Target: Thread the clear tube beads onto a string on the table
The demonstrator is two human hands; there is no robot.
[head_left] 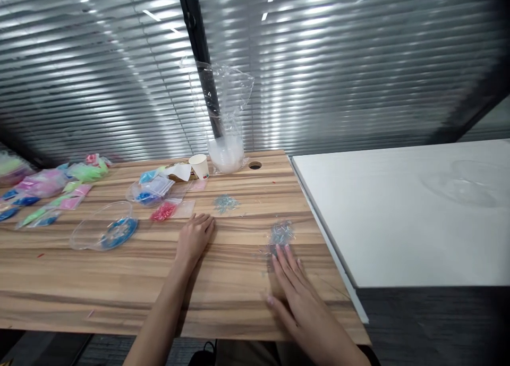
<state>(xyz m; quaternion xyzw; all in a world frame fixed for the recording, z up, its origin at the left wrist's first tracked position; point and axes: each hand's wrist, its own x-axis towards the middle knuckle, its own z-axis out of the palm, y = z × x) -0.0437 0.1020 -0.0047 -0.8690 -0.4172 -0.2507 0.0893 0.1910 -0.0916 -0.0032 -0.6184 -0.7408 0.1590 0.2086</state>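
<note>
My right hand point(300, 302) is open, its fingers stretched out and its thumb apart. Its fingertips reach the near edge of a pile of small, clear, bluish rod-like pieces point(281, 232) on the wooden table. Loosely closed, my left hand point(194, 237) rests on the tabletop with its fingers curled under; nothing shows in it. Just beyond it lies a second small heap of similar pieces point(225, 203). A small bag of red pieces point(164, 211) lies to its left.
A clear round dish with blue pieces point(119, 232) stands left, near several bags of coloured pieces point(43, 184). At the back are a paper cup point(198, 166), a tub in clear plastic point(226, 153) and a table hole point(255, 165). A white table point(390, 222) adjoins on the right.
</note>
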